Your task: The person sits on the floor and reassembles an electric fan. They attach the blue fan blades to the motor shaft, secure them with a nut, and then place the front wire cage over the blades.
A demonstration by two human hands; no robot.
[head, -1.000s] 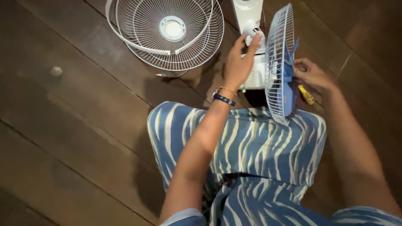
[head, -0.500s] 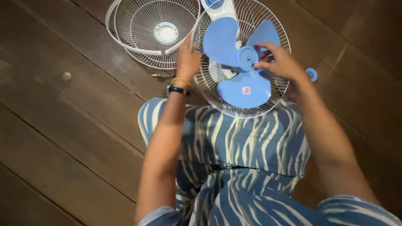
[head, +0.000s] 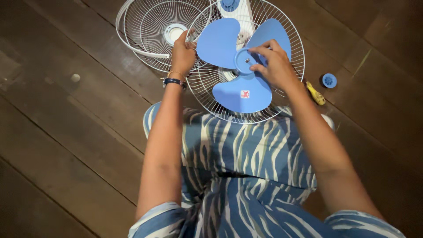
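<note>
1. A three-bladed blue fan blade (head: pixel 240 61) sits face-up in a round white wire rear guard (head: pixel 288 42), which rests against the knees of a seated person in blue-and-white striped trousers (head: pixel 251 154) on a dark wooden plank floor (head: pixel 66 145).
2. The right hand (head: pixel 273 66) lies over the blade's hub, fingers curled and fingertips pinched at the centre; whether they grip a small part there cannot be told.
3. The left hand (head: pixel 181 53), wearing a dark wristband and a thin gold bracelet, closes around the wire rim of the rear guard on the side left of the blade.
4. A small rectangular sticker (head: pixel 245 94), pale with a red mark, sits on the blade's lowest lobe, nearest the person.
5. Beyond the blade, the fan's white body (head: pixel 240 17) with a round blue knob (head: pixel 229 4) shows through the wires.
6. Left of the blade, a second white wire guard (head: pixel 145 31) with a round pale centre disc lies flat on the floor, overlapped by the first.
7. Right of the blade, well outside the guard, a round blue cap (head: pixel 329 80) lies on the floor, with a yellow-handled tool (head: pixel 315 93) just beside it.
</note>
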